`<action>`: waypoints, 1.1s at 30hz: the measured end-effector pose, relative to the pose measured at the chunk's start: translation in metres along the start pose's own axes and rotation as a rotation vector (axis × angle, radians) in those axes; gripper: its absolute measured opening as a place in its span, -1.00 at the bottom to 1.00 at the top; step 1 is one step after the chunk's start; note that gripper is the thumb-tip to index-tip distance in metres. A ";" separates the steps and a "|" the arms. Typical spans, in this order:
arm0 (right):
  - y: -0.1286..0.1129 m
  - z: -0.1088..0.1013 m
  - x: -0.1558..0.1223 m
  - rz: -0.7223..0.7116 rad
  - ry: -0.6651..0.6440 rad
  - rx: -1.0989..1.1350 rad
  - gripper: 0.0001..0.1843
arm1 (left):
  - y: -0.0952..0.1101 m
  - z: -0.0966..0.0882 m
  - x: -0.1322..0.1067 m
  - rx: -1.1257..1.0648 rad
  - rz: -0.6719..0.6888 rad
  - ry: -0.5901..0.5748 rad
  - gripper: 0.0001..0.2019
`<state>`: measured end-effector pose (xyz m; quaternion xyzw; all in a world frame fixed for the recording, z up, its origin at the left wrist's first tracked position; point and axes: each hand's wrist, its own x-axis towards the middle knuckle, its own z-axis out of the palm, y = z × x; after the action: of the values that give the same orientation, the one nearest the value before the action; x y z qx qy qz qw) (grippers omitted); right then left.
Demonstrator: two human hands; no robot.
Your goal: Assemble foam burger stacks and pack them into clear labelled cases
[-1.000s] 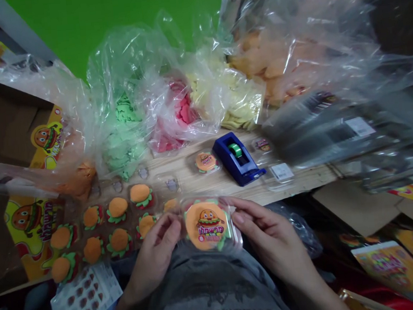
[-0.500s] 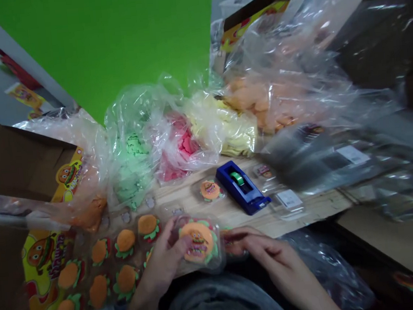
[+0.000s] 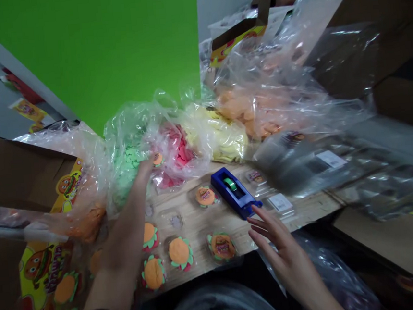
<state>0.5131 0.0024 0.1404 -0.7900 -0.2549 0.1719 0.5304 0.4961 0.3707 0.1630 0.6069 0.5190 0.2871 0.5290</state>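
Observation:
My left hand (image 3: 147,167) is stretched forward between the bags of green and pink pieces. Its fingers are closed on a toy burger in a clear pack (image 3: 157,159), partly hidden and small from here. My right hand (image 3: 274,248) hovers over the table's front edge, fingers spread, holding nothing. Just beyond its fingertips lies a blue tape dispenser (image 3: 234,193) with green tape. A packed toy burger with a printed face (image 3: 222,246) sits left of that hand, and another (image 3: 205,195) stands beside the dispenser. More orange burgers in clear packs (image 3: 181,252) are lined up to the left.
Clear bags of green (image 3: 127,157), pink (image 3: 181,147), yellow (image 3: 229,141) and orange pieces (image 3: 260,107) stand along the back. A yellow printed display box (image 3: 39,266) is at left. Clear plastic packs (image 3: 337,163) are heaped at right. A green panel (image 3: 110,47) rises behind.
My left hand has moved forward and left to the bags with the packed burger. My right hand has let go of the other pack at the table's front and opened.

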 end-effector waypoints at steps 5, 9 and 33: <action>0.004 -0.021 0.000 0.078 -0.033 -0.104 -0.48 | -0.021 -0.018 -0.010 0.346 0.281 0.113 -0.45; -0.004 -0.015 -0.005 0.222 -0.114 0.139 -0.50 | -0.054 -0.043 -0.053 0.588 0.515 -0.254 -0.75; -0.041 0.105 -0.034 1.061 -0.585 1.236 -0.57 | -0.049 -0.096 -0.192 0.454 0.755 -0.456 -0.75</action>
<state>0.4197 0.0742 0.1390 -0.2986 0.1605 0.7009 0.6275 0.3372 0.2195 0.1816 0.8998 0.1832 0.1983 0.3427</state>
